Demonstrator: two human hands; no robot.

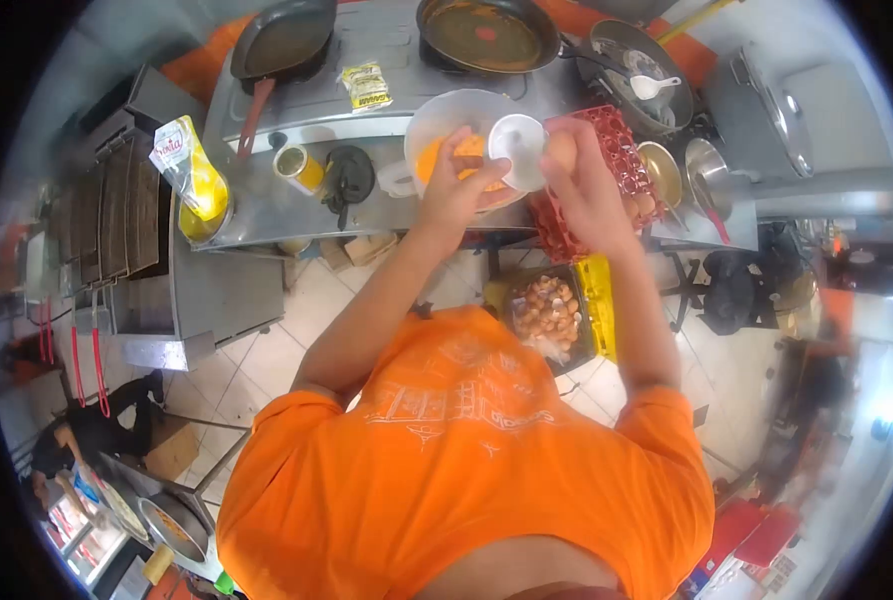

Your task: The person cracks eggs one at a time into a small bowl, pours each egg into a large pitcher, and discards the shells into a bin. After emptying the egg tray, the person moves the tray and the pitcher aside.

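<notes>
My left hand (453, 195) pinches the rim of a small white cup (518, 140), which is tilted so that its inside faces up toward me. My right hand (591, 190) is closed around a brown egg (561, 152), close beside the cup's right edge. Below both hands is a large translucent bowl (456, 103) with yellow-orange beaten or broken egg (429, 158) in it. Red egg trays (616, 150) are stacked just right of the bowl, with a few brown eggs (641, 205) at the near corner. Whether the egg's shell is cracked cannot be seen.
Two dark frying pans (486, 38) sit on the stove behind. A yellow packet (366, 87), an open can (298, 168) and a black lid-like object (349, 180) lie left of the bowl. On the floor, a bin (544, 315) holds eggshells. Metal bowls (706, 165) stand at right.
</notes>
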